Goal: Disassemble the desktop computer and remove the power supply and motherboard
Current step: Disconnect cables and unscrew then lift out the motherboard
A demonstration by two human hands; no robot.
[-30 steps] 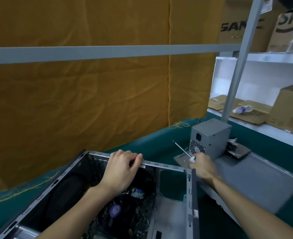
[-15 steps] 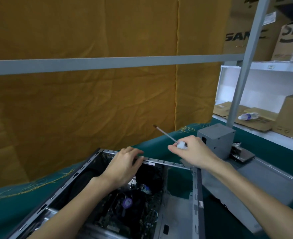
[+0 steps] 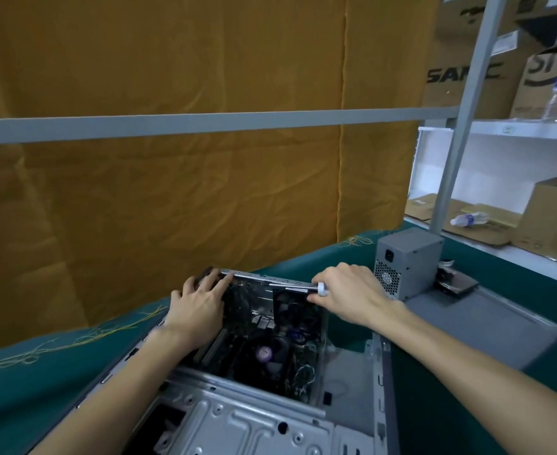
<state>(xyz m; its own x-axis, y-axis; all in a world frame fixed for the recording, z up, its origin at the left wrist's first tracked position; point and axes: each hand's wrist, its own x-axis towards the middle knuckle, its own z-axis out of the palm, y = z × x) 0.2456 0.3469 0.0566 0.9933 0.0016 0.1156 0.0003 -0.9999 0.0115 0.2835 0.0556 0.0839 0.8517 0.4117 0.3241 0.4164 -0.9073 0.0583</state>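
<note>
The open computer case [image 3: 257, 418] lies on the green table, with the motherboard [image 3: 270, 349] and its round fan still inside. My left hand [image 3: 198, 307] rests on the far left corner of the case rim, fingers stretched over the edge. At the far right corner of the rim, my right hand [image 3: 352, 297] grips a screwdriver [image 3: 321, 288] by its white handle. Its shaft lies leftward along the rim. The grey power supply [image 3: 408, 264] stands outside the case, just behind my right hand.
A grey side panel [image 3: 487, 323] lies flat to the right under the power supply, with a small drive [image 3: 457, 282] on it. An orange curtain hangs behind the table, and a grey rail crosses in front of it. White shelves at right hold cardboard boxes and water bottles.
My right hand brought the screwdriver from near the power supply to the case rim and laid its shaft leftward. My left hand slid to the far left corner. The view dropped towards the case.
</note>
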